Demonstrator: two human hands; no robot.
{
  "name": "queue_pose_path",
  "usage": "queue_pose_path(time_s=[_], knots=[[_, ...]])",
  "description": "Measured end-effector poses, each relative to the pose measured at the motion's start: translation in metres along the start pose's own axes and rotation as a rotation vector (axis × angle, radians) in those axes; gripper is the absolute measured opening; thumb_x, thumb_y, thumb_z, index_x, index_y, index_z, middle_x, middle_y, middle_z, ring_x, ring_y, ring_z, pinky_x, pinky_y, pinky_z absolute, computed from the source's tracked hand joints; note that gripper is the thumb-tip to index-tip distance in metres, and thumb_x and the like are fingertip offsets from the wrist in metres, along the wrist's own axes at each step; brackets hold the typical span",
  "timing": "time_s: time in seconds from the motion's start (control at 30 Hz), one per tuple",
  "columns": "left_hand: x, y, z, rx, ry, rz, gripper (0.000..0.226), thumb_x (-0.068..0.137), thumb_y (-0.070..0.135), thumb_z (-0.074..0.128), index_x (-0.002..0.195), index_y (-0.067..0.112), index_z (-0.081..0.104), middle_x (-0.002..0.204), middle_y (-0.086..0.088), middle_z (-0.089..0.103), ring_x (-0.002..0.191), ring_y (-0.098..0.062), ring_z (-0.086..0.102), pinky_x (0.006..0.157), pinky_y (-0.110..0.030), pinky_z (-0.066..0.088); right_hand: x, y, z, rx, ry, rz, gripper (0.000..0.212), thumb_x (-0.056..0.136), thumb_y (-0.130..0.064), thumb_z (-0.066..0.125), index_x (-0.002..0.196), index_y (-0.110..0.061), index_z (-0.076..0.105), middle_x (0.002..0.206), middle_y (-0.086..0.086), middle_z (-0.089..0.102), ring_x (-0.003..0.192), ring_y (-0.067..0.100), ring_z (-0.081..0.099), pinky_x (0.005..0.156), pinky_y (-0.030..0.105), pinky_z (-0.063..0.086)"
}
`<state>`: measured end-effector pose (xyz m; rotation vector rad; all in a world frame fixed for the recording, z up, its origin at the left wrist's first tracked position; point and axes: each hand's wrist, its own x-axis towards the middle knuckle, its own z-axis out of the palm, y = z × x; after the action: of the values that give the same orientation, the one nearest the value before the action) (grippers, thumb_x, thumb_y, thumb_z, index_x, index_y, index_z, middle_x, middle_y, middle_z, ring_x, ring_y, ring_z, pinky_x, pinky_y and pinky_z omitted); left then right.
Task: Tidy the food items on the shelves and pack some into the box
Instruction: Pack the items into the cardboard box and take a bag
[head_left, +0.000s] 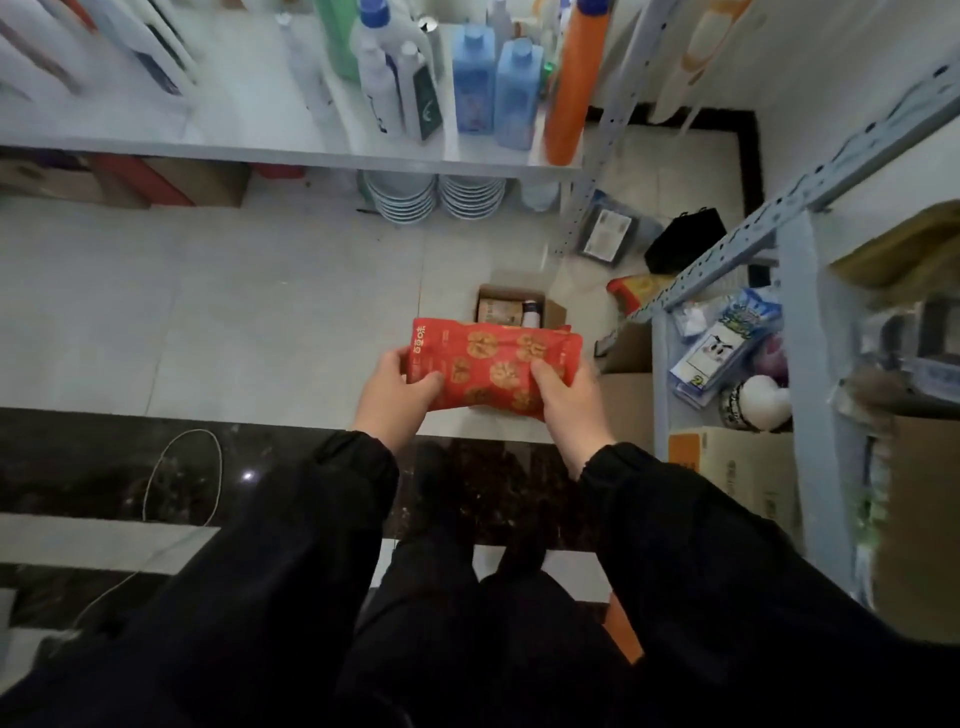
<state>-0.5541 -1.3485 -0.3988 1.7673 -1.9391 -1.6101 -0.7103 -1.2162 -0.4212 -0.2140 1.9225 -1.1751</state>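
Observation:
A red snack bag (493, 366) with gold walnut prints hangs level in mid-air in front of me. My left hand (400, 397) grips its left end, thumb on top. My right hand (569, 402) grips its right end the same way. Just beyond and below the bag, a small open cardboard box (556, 310) sits on the pale floor tiles with a packet and a bottle inside; the bag hides its near half. A metal shelf unit (727, 249) on my right holds blue-and-white packets (722, 345) and other goods.
A white shelf (291, 150) ahead carries bottles, with stacked bowls (402, 200) beneath it. Another cardboard box (743, 478) stands at the right, below the shelf unit. A red-yellow bag (636, 291) and a black bag (683, 241) lie on the floor. A thin cord (182, 478) lies at the left.

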Motion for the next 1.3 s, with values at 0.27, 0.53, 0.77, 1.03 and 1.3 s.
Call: queue_pose_path(time_s=[0.27, 0.53, 0.77, 1.03, 1.3], knots=[[0.138, -0.010, 0.028, 0.144, -0.234, -0.057, 0.051, 0.099, 0.028, 0.067, 0.144, 0.013, 0.052, 0.124, -0.001, 0.064, 0.110, -0.017, 0.062, 0.089, -0.029, 0.049, 0.096, 0.031, 0.027, -0.081, 0.137, 0.188, 0.061, 0.102, -0.042, 0.058, 0.157, -0.028, 0.035, 0.132, -0.005, 0.057, 0.121, 0.017, 0.058, 0.107, 0.040, 0.050], [0.260, -0.065, 0.097, 0.187, -0.353, -0.155, 0.049, 0.096, 0.033, 0.069, 0.141, 0.018, 0.057, 0.117, 0.004, 0.067, 0.103, -0.014, 0.066, 0.089, -0.030, 0.053, 0.217, 0.111, 0.041, -0.146, 0.170, 0.288, 0.034, 0.104, -0.036, 0.059, 0.136, -0.033, 0.050, 0.120, -0.014, 0.056, 0.120, 0.014, 0.058, 0.100, 0.034, 0.050], [0.348, -0.170, 0.184, 0.228, -0.379, -0.197, 0.038, 0.095, 0.029, 0.069, 0.131, 0.025, 0.057, 0.105, 0.012, 0.065, 0.087, 0.000, 0.060, 0.070, -0.013, 0.042, 0.329, 0.227, 0.045, -0.274, 0.095, 0.276, 0.043, 0.104, -0.034, 0.060, 0.145, -0.029, 0.049, 0.131, -0.006, 0.054, 0.117, 0.011, 0.057, 0.090, 0.024, 0.049], [0.389, -0.281, 0.248, 0.234, -0.411, -0.196, 0.072, 0.074, 0.060, 0.064, 0.142, 0.046, 0.044, 0.124, 0.003, 0.060, 0.103, -0.016, 0.068, 0.091, -0.043, 0.060, 0.380, 0.350, 0.058, -0.311, 0.047, 0.277, 0.031, 0.102, -0.031, 0.062, 0.121, -0.054, 0.051, 0.126, -0.013, 0.060, 0.110, -0.001, 0.060, 0.087, 0.024, 0.050], [0.467, -0.291, 0.273, 0.146, -0.294, -0.020, 0.069, 0.093, 0.014, 0.068, 0.155, 0.027, 0.039, 0.116, 0.019, 0.062, 0.097, 0.009, 0.065, 0.079, -0.011, 0.053, 0.464, 0.371, 0.075, -0.388, 0.071, 0.156, 0.055, 0.090, -0.047, 0.060, 0.144, -0.042, 0.048, 0.132, -0.005, 0.062, 0.118, 0.012, 0.062, 0.101, 0.046, 0.056]])
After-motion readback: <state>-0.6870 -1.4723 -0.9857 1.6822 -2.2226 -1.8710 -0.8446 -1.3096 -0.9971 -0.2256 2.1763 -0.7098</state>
